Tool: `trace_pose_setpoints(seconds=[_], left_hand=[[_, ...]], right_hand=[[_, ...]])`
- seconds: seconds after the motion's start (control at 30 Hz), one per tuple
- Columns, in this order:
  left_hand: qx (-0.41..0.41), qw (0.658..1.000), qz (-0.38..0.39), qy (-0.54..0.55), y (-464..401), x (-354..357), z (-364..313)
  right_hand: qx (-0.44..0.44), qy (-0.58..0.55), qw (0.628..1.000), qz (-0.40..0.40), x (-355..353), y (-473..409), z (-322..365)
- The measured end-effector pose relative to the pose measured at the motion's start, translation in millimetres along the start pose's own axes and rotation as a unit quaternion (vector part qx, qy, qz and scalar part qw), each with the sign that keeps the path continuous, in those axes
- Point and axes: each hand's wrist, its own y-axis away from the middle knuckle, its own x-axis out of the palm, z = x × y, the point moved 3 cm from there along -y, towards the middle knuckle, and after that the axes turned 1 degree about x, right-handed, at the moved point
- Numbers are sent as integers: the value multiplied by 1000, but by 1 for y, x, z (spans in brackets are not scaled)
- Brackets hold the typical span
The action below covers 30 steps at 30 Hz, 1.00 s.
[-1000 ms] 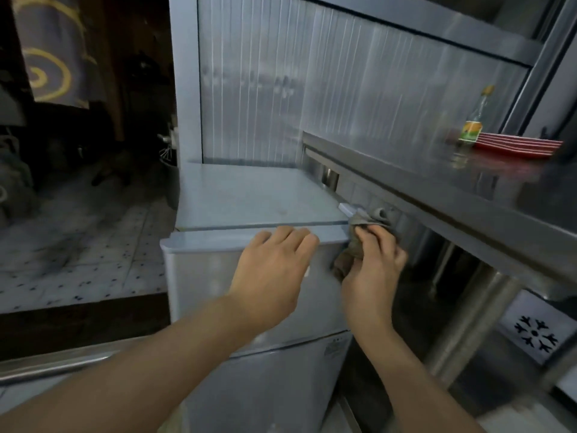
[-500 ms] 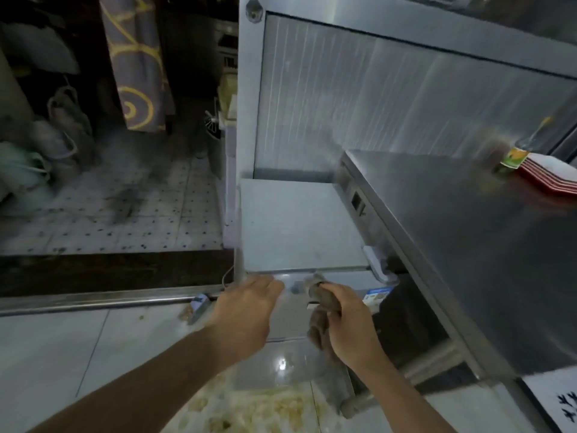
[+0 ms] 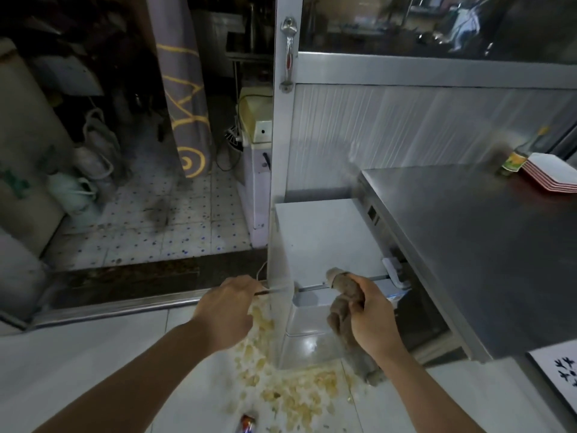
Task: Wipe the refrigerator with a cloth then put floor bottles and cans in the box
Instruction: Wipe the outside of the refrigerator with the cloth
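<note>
The small white refrigerator (image 3: 324,232) stands between a steel cabinet wall and a steel counter. My right hand (image 3: 373,317) is closed around a bunched brown cloth (image 3: 342,295), whose top end is pressed against the upper front edge of the refrigerator while the rest hangs down. My left hand (image 3: 228,307) is at the refrigerator's front left corner with its fingers curled toward the edge; whether it grips anything is unclear. A can (image 3: 248,423) lies on the white floor at the bottom edge of the view. No box is in view.
Yellowish spilled scraps (image 3: 290,385) cover the floor in front of the refrigerator. The steel counter (image 3: 468,245) on the right carries a sauce bottle (image 3: 516,157) and stacked red-rimmed plates (image 3: 554,176). A metal threshold (image 3: 109,310) leads to a dark tiled room with bags.
The view has risen and pulled back, showing the floor. My right hand with the cloth moved left from the hinge side along the refrigerator's top front edge. My left hand slid to the left corner.
</note>
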Motion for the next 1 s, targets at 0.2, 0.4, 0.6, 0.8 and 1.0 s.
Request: trace_pose_setpoints(seconds=[0.2, 0.4, 0.6, 0.8, 1.0], left_hand=[[-15, 1000, 20, 9, -13, -27, 1], [-12, 999, 29, 29, -39, -38, 10], [20, 998, 48, 47, -79, -46, 57], [98, 991, 81, 47, -124, -57, 139], [163, 979, 110, 42, -156, -80, 212]], right_hand=[[29, -29, 999, -14, 1, -14, 18], [45, -81, 996, -13, 26, -38, 44], [68, -95, 991, -63, 65, -61, 67], [147, -120, 974, -121, 130, -78, 91], [176, -47, 959, -215, 191, -83, 129]])
